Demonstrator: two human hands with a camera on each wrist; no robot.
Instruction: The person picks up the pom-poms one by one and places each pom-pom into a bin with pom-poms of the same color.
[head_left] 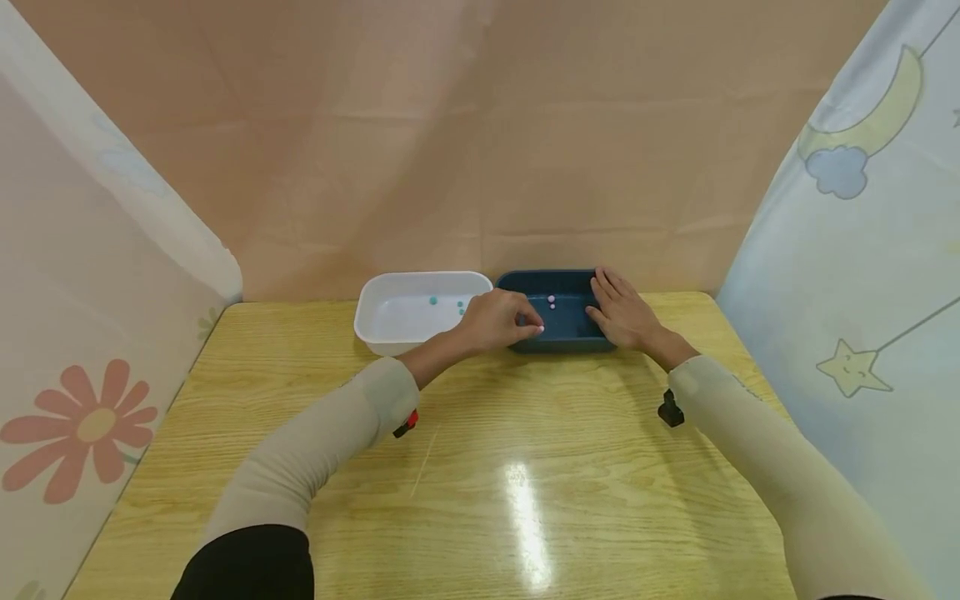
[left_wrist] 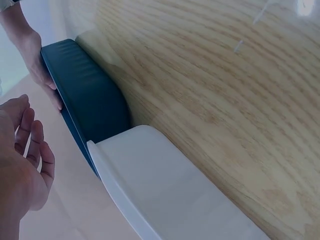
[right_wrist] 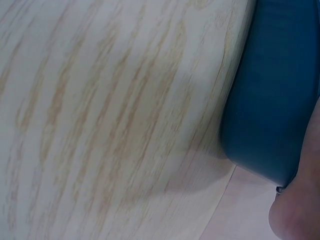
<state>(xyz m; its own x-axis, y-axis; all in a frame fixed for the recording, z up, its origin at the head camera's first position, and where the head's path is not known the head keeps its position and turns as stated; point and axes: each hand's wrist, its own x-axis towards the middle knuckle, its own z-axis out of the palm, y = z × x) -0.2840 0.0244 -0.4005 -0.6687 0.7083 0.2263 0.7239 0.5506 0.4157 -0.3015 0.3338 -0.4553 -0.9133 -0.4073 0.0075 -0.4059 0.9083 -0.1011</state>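
Note:
My left hand (head_left: 495, 321) pinches a small pink ball (head_left: 542, 329) between thumb and fingertips over the left part of a dark blue tray (head_left: 570, 344). Two more small pink balls (head_left: 551, 298) lie inside this tray. At the tray's right end, my right hand (head_left: 626, 315) rests on the rim with its fingers stretched out. A white tray (head_left: 390, 345) stands close against the blue one on the left, holding a few small teal balls (head_left: 433, 301). In the left wrist view the curled left fingers (left_wrist: 35, 142) show, but the ball cannot be made out.
Both trays stand at the back of a wooden table (head_left: 480, 467), near a tan backdrop (head_left: 480, 150). Printed cloths flank it: a flower one (head_left: 90, 250) on the left, a moon-and-star one (head_left: 885, 275) on the right.

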